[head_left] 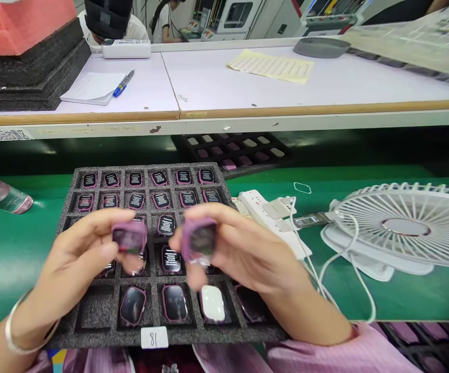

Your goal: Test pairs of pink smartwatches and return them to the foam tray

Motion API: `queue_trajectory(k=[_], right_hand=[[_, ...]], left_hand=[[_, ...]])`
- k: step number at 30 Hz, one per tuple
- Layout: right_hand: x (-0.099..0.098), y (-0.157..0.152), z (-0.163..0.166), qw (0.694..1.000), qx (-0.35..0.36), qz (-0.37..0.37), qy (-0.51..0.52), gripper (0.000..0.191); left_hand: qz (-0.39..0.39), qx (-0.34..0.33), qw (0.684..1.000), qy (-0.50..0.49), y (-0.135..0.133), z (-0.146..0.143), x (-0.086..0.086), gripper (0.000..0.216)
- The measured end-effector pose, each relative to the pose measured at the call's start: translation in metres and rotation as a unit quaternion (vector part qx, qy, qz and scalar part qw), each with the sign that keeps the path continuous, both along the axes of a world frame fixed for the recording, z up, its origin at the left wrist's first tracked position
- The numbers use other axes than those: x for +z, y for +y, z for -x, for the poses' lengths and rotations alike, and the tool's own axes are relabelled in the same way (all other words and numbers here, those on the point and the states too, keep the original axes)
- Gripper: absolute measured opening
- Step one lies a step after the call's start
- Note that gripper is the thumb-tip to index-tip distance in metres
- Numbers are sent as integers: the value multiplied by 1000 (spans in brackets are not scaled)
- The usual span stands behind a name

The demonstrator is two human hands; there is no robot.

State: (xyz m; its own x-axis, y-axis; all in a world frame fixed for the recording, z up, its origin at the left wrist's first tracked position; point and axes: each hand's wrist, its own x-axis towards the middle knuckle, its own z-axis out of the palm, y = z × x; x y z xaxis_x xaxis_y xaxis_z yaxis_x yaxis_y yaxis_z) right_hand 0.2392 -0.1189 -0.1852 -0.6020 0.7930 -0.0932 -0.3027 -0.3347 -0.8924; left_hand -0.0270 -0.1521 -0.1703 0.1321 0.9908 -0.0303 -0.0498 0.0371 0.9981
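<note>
My left hand (82, 254) is closed on a purple-framed smartwatch case (129, 237), gripped between thumb and fingers. A second purple smartwatch case (201, 239) is in my right hand (243, 248), its dark face turned toward me and a bit blurred. Both hands hover above a black foam tray (152, 287) of square pockets. Most visible pockets hold purple watch cases, many with white text on their lit screens (170, 259). One watch in the front row shows a white face (212, 303). The front-left pocket (94, 308) holds nothing. My hands hide part of the middle rows.
Right of the tray lie a white power strip (253, 202), cables and a white fan (407, 225). A bottle (2, 191) lies at left. Another watch tray (240, 150) sits under the shelf (209, 98), which bears foam blocks (26, 67), a notepad (92, 87) and a pen (124, 84).
</note>
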Motion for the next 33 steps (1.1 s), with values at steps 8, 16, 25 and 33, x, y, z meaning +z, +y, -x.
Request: queue_trajectory(k=[8, 16, 25, 33], right_hand=[[-30, 33, 36, 999, -28, 21, 30, 50], [-33, 31, 38, 1000, -24, -3, 20, 44], [-35, 34, 39, 999, -41, -10, 14, 39], [-36, 33, 40, 999, -44, -19, 1, 34]], left_hand=[[-1, -12, 1000, 9, 41, -24, -30, 46], [-10, -13, 1000, 0, 38, -27, -33, 39], [21, -23, 999, 6, 35, -26, -30, 34], [15, -23, 999, 29, 36, -23, -33, 26]])
